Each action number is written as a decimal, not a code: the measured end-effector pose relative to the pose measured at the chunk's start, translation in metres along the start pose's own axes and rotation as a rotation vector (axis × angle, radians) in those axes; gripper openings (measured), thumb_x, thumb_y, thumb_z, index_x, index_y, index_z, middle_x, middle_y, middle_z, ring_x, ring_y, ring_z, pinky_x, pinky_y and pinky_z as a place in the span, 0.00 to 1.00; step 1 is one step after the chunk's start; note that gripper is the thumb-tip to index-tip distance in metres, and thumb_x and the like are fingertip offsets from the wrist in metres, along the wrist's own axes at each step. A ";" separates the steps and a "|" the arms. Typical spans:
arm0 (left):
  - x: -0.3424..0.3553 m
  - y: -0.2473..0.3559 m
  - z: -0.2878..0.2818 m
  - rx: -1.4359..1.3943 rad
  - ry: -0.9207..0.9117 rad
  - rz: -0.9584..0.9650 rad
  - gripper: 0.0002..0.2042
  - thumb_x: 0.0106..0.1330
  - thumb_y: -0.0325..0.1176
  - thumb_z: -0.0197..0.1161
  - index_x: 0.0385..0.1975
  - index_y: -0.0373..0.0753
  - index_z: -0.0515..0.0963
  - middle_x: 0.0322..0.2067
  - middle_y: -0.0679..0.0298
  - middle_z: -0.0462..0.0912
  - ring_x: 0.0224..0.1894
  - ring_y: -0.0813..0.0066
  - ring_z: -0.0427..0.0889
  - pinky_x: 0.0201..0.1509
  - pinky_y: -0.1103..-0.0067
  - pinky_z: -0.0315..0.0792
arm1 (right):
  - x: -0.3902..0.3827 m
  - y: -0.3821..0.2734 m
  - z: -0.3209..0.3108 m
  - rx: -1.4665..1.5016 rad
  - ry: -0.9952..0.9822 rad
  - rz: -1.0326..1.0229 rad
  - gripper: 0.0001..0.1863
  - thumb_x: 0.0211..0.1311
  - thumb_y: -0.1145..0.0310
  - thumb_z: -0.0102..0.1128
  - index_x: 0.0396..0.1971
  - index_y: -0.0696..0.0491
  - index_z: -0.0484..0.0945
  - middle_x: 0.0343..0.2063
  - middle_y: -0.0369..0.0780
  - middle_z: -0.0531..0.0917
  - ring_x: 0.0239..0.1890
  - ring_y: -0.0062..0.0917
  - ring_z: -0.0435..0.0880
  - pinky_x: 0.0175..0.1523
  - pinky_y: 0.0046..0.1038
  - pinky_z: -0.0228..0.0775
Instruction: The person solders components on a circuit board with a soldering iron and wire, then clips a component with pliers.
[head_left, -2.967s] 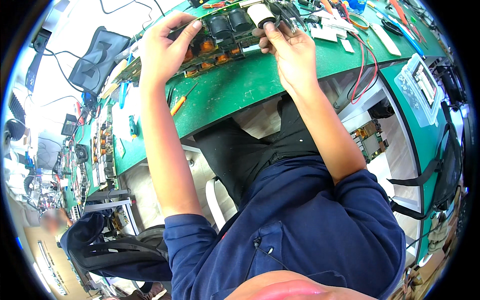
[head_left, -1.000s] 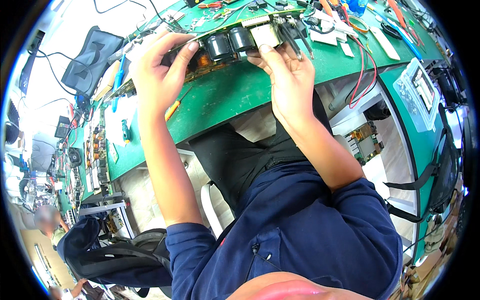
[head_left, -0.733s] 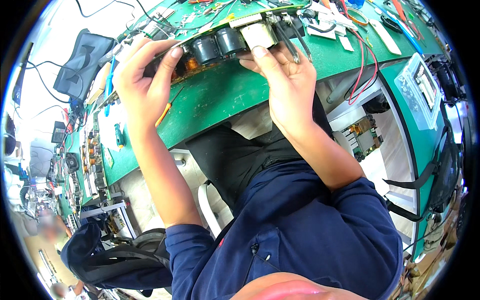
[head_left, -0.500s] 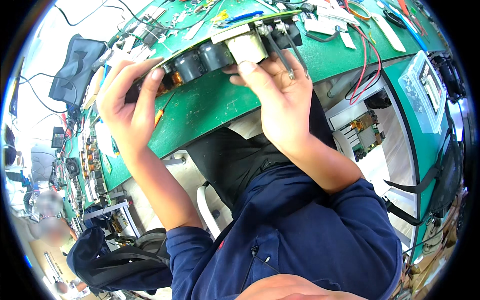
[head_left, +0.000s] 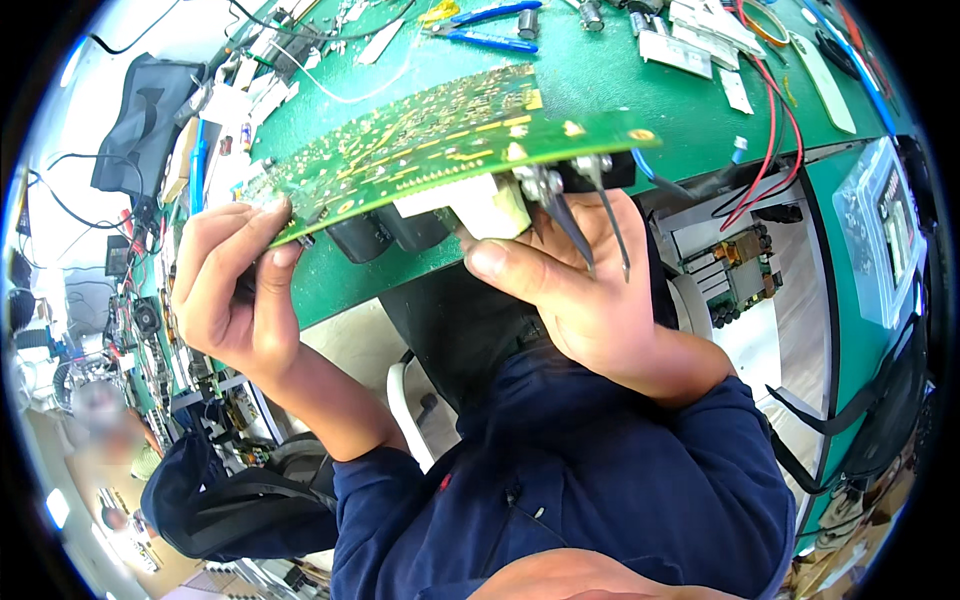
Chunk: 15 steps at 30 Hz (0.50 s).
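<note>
Between my two hands a green circuit board (head_left: 430, 145) is held up above the front edge of the bench, its soldered side tilted into view. From its underside hang black cylindrical capacitors (head_left: 362, 236), a pale yellow-white block component (head_left: 490, 207) and two dark leads on bolted terminals (head_left: 545, 188). My left hand (head_left: 240, 285) pinches the board's left corner between thumb and fingers. My right hand (head_left: 585, 270) is closed around the right end from below, thumb against the pale block; some of its fingers are hidden behind the parts.
On the green bench (head_left: 600, 95) lie blue-handled cutters (head_left: 490, 42), white scraps (head_left: 675, 52) and red and black wires (head_left: 765, 150). A clear plastic box (head_left: 875, 235) stands at the right. Another circuit board (head_left: 735, 275) sits lower on the right. A backpack (head_left: 235, 500) is at lower left.
The board has tipped so that its soldered face now shows, where before it was nearly edge-on. Both hands have come slightly lower and nearer with it, keeping their grip.
</note>
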<state>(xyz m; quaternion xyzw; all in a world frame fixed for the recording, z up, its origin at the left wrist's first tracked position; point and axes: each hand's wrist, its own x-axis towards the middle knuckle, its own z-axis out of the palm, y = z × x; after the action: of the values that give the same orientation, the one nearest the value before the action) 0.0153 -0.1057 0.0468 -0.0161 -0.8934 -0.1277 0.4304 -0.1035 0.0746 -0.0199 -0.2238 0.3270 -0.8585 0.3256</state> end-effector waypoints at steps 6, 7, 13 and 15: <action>-0.016 0.010 0.000 0.086 0.001 0.051 0.13 0.41 0.26 0.66 0.28 0.27 0.81 0.24 0.53 0.80 0.28 0.61 0.78 0.34 0.75 0.72 | -0.019 0.009 -0.003 -0.005 0.103 0.013 0.16 0.49 0.77 0.69 0.40 0.61 0.78 0.37 0.37 0.82 0.39 0.17 0.79 0.43 0.20 0.71; -0.019 0.009 0.001 0.090 0.006 0.059 0.13 0.41 0.26 0.67 0.28 0.27 0.81 0.24 0.53 0.80 0.28 0.61 0.78 0.34 0.75 0.72 | -0.021 0.012 -0.006 -0.047 0.081 -0.009 0.16 0.49 0.77 0.69 0.39 0.61 0.78 0.37 0.37 0.82 0.39 0.18 0.79 0.44 0.21 0.71; -0.034 0.013 0.011 0.135 0.021 0.086 0.14 0.39 0.27 0.66 0.28 0.29 0.81 0.25 0.54 0.82 0.28 0.60 0.80 0.34 0.75 0.74 | -0.016 0.023 -0.023 -0.187 -0.073 -0.074 0.15 0.51 0.75 0.68 0.40 0.59 0.78 0.39 0.40 0.82 0.42 0.21 0.80 0.47 0.23 0.70; -0.037 0.015 0.014 0.166 0.028 0.088 0.13 0.39 0.27 0.66 0.28 0.29 0.82 0.25 0.54 0.82 0.28 0.60 0.80 0.34 0.76 0.74 | -0.018 0.023 -0.025 -0.106 -0.088 -0.018 0.15 0.52 0.75 0.67 0.41 0.58 0.78 0.40 0.40 0.83 0.44 0.21 0.79 0.47 0.22 0.70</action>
<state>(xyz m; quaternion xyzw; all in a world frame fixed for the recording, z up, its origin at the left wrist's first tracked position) 0.0295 -0.0845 0.0131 -0.0176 -0.8933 -0.0343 0.4478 -0.0964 0.0848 -0.0569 -0.2811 0.3554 -0.8321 0.3198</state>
